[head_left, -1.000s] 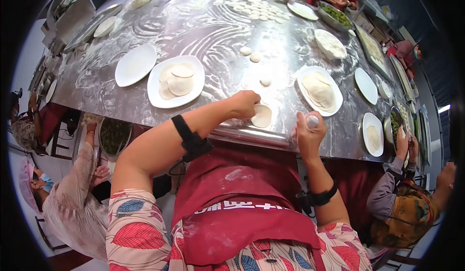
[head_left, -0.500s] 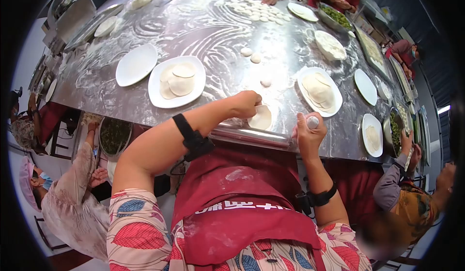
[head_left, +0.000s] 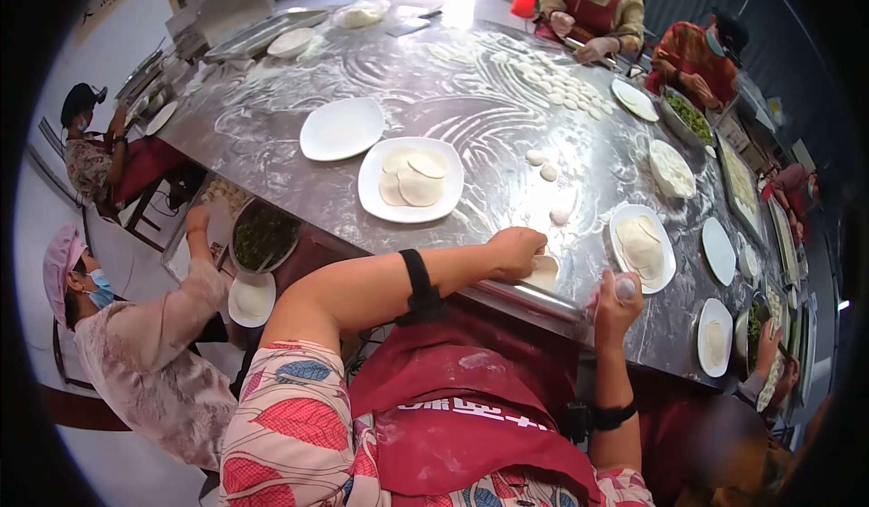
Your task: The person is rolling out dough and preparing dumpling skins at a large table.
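My left hand [head_left: 518,252] is closed at the table's near edge, its fingers pinching the rim of a flat round dough wrapper [head_left: 544,273]. To its right, my right hand [head_left: 615,312] is wrapped round a rolling pin, whose pale round end [head_left: 625,288] shows above the fist; the rest is hidden. Just beyond the wrapper lies a small dough ball [head_left: 560,213], and two more dough balls [head_left: 541,165] sit farther off. A white plate of wrappers [head_left: 668,269] is beside my right hand. Another white plate with stacked wrappers [head_left: 371,195] stands up and left of my left hand.
Flour covers the metal table [head_left: 299,176]. A bare white plate [head_left: 341,129] is at left, and several dough pieces [head_left: 566,89] lie at the far side. A bowl of green filling [head_left: 688,119] stands at far right. Other people, including one in a pink cap [head_left: 62,263], surround the table.
The view has turned left and tilted up, so the table and my hands appear farther right and lower. Both hands keep their holds on the wrapper and rolling pin.
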`<state>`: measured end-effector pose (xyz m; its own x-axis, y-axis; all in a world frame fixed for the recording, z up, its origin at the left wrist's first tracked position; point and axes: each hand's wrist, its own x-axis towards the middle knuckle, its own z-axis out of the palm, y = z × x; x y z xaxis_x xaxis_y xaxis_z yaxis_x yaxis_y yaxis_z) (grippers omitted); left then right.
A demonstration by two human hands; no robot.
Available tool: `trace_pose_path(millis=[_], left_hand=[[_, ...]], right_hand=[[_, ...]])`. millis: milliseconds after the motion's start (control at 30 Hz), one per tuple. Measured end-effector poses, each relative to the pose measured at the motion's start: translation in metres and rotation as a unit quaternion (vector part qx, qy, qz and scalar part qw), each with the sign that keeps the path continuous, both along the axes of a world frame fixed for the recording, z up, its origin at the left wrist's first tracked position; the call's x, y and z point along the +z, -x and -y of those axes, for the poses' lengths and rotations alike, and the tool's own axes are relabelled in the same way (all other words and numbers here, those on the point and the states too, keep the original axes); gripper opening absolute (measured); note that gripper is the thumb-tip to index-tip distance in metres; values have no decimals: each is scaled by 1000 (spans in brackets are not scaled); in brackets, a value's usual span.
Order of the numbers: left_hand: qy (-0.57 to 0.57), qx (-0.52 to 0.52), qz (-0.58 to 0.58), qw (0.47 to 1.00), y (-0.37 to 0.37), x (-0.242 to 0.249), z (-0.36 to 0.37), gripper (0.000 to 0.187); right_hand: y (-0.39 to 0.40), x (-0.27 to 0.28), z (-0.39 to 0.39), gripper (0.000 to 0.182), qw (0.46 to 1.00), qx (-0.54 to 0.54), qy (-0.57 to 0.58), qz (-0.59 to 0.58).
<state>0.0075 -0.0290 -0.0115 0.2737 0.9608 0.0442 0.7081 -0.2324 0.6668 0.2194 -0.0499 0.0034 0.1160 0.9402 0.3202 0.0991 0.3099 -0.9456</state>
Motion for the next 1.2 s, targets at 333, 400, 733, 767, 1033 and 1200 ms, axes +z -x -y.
trace_pose_path(millis=[333, 400, 733, 767, 1033, 1200], left_hand=[[9, 214, -101, 972, 172, 78, -27, 22], [-38, 256, -155, 953, 170, 95, -47, 24], [-16, -57, -187, 980, -22, 31, -99, 29], [-30, -47, -214, 975, -26, 25, -101, 28], [86, -54, -133, 986, -11, 23, -66, 23], [172, -13, 98, 980, 12, 12, -32, 21]], right_hand=[[-9, -16, -2, 21, 999, 35, -36, -4], [-13, -17, 1, 21, 999, 26, -40, -14], [-14, -17, 2, 21, 999, 28, -34, -7], [-13, -15, 4, 21, 999, 31, -30, -11], [-18, -15, 11, 20, 999, 25, -20, 11], [-4, 7, -18, 23, 998, 8, -42, 40]])
